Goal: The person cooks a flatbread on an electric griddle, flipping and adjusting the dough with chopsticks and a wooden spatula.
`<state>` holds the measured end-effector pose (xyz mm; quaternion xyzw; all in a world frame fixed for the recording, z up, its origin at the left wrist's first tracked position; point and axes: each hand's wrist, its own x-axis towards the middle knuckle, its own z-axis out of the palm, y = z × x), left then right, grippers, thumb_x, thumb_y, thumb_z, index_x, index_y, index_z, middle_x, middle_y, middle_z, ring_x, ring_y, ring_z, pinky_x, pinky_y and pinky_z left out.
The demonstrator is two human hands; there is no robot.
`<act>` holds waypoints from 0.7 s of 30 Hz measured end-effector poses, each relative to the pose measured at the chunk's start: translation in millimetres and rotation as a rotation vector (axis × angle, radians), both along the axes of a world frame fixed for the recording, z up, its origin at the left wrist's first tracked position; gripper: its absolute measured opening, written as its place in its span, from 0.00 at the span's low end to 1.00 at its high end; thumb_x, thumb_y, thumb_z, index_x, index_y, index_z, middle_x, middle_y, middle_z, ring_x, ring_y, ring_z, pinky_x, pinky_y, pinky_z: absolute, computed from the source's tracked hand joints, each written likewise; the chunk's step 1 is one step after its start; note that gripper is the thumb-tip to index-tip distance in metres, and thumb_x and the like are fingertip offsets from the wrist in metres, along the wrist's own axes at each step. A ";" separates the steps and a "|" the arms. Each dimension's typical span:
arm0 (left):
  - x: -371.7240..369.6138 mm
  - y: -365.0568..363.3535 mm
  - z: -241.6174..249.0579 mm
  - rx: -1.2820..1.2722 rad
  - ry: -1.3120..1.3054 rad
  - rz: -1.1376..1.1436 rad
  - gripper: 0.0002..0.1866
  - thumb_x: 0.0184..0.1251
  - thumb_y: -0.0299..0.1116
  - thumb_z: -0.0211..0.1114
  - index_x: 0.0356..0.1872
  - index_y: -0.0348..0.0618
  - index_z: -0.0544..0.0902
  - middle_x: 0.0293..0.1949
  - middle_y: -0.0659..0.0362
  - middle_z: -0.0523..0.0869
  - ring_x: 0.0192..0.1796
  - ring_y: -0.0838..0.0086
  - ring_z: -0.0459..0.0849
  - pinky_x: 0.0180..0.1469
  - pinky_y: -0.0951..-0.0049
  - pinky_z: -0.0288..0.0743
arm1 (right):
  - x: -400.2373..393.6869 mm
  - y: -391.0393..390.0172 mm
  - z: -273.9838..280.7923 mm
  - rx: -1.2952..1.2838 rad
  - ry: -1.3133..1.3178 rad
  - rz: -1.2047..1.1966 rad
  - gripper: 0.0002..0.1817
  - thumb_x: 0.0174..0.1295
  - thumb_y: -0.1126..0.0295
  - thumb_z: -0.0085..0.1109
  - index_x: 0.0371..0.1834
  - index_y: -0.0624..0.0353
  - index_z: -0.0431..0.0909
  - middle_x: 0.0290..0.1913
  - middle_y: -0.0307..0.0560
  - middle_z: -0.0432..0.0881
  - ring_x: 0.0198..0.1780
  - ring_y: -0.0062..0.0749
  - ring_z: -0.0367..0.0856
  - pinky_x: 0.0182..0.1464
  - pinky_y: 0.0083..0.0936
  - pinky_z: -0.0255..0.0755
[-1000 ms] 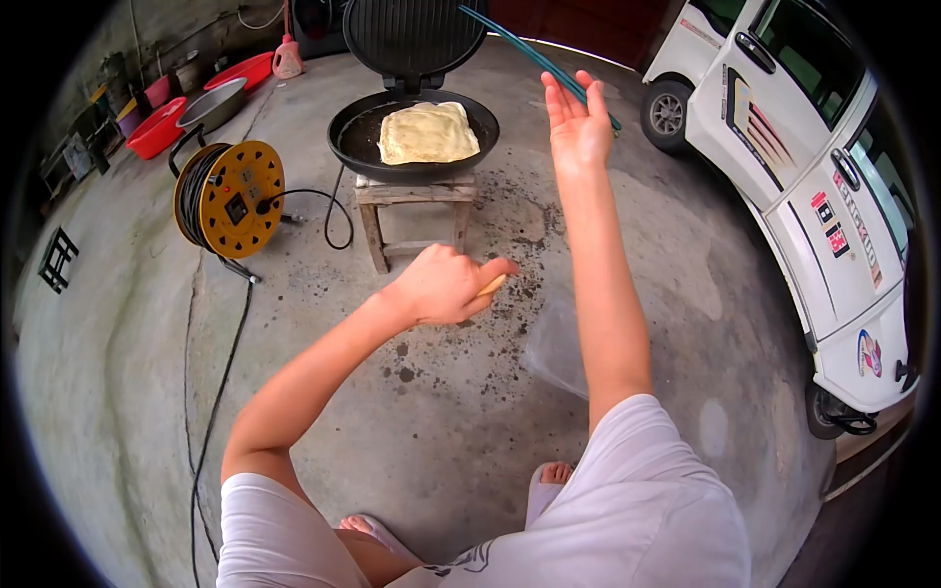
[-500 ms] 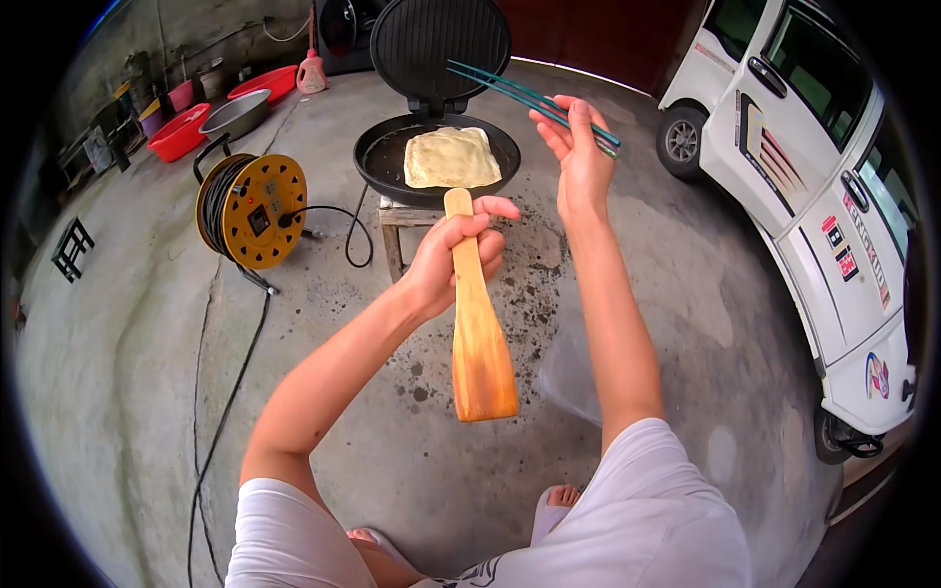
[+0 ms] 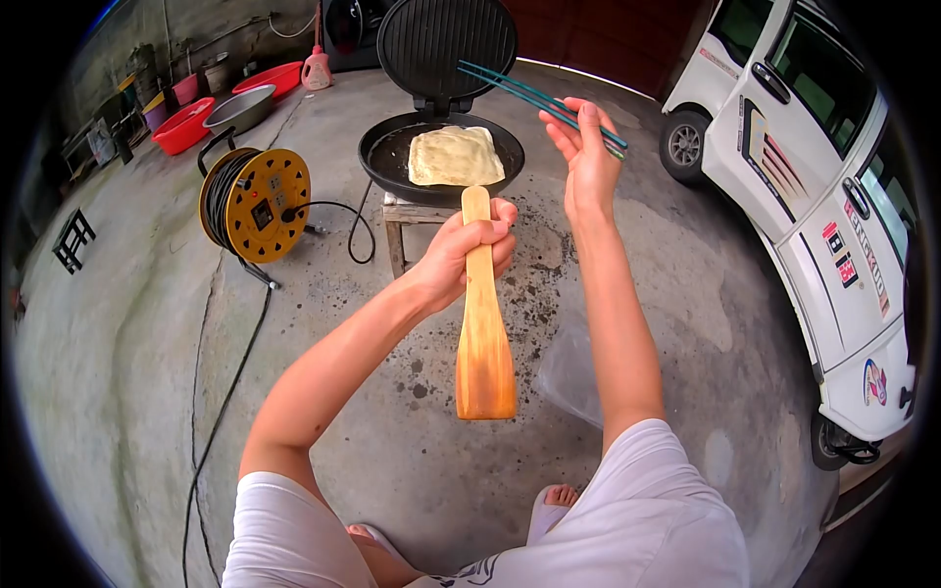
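Observation:
My left hand (image 3: 469, 247) is closed around the handle of a wooden spatula (image 3: 484, 363), whose broad blade points down toward me. Raised to the right, my right hand (image 3: 592, 162) grips a pair of green chopsticks (image 3: 520, 93), with their tips pointing left in front of the lifted lid. Beyond both hands, a pale, roughly square flatbread (image 3: 454, 157) lies in the round black electric griddle (image 3: 380, 167). The griddle's ridged lid (image 3: 446, 49) stands open. Neither the spatula nor the chopsticks appear to touch the flatbread.
The griddle sits on a wooden stool (image 3: 397, 230). Left of it stands a yellow cable reel (image 3: 267, 208), its black cord running across the concrete floor. Red basins (image 3: 183, 127) and a grey basin (image 3: 238, 110) are at the back left. A white van (image 3: 784, 196) is parked at right.
The fingers of my left hand have curled in more tightly around the spatula, which now hangs straighter. The view has shifted slightly; the chopsticks stay raised and the flatbread lies as before.

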<state>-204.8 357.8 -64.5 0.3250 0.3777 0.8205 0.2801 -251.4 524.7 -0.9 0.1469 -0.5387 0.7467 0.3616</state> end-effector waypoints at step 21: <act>-4.0 10.5 -7.7 0.002 0.078 0.127 0.14 0.71 0.43 0.48 0.39 0.43 0.72 0.21 0.69 0.64 0.23 0.84 0.60 0.28 0.81 0.57 | 1.7 6.7 2.0 -0.010 0.009 -0.018 0.16 0.67 0.59 0.49 0.40 0.64 0.76 0.40 0.47 0.81 0.40 0.33 0.83 0.42 0.21 0.78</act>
